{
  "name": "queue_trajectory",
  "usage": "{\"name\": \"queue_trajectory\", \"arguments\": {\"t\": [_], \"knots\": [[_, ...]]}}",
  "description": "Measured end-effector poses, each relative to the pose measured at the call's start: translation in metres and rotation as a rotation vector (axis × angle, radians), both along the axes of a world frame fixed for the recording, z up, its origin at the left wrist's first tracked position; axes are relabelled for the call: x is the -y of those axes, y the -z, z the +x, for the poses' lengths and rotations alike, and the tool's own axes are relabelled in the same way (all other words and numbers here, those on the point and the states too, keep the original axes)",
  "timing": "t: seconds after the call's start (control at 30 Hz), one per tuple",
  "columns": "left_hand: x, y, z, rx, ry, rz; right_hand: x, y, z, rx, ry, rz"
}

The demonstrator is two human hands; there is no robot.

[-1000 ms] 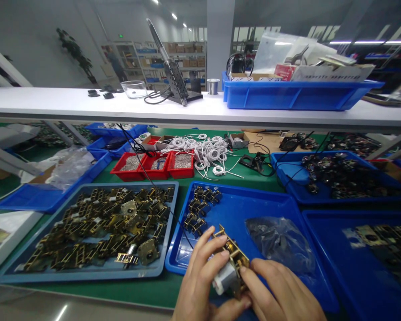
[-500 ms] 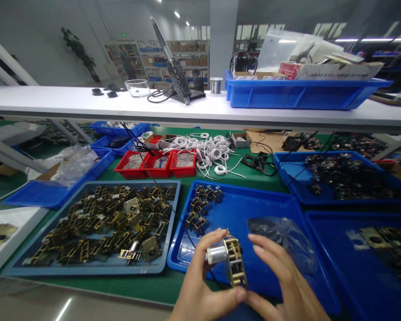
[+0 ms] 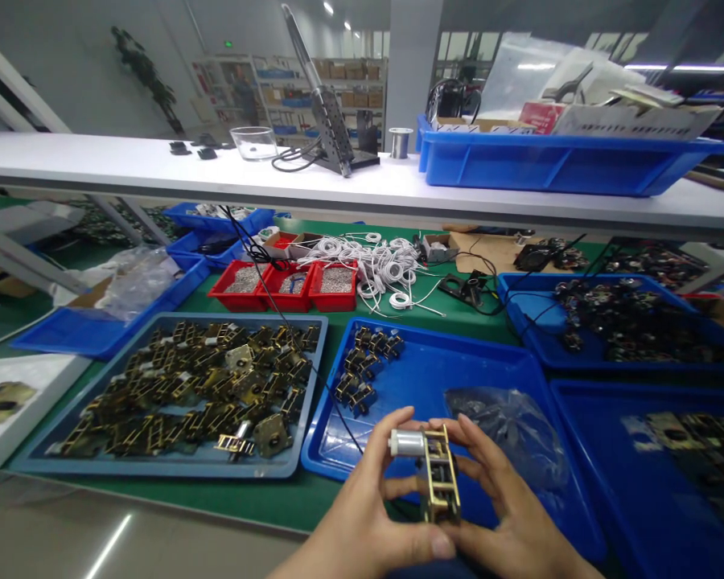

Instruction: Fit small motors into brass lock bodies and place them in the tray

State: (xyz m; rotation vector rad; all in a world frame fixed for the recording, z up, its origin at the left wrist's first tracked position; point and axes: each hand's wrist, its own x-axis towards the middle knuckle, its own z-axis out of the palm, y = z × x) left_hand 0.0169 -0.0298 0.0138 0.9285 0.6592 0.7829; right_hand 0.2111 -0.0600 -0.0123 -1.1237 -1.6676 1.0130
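Both hands now close around a brass gear frame with motor (image 3: 431, 470): the left hand (image 3: 368, 515) pinches its lower end, the right hand (image 3: 507, 515), open 0.5 seconds earlier, steadies it above the blue tray (image 3: 422, 378), motor upturned for inspection.

Both hands are bare: the left hand (image 3: 371, 515) and the right hand (image 3: 507, 515) wear no gloves, rings or watch. Fingernails are short and plain. No sleeve shows at either wrist, where the bare forearms leave the bottom edge of view.
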Motion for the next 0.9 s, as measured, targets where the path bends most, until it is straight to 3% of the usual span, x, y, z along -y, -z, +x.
{"name": "queue_trajectory", "arguments": {"t": [0.53, 0.9], "knots": [[-0.003, 0.006, -0.003, -0.001, 0.046, 0.038, 0.0, -0.008, -0.008, -0.239, 0.051, -0.218], [-0.003, -0.003, 0.001, -0.128, 0.013, 0.05, 0.001, -0.014, -0.016, -0.391, 0.163, -0.389]]}}
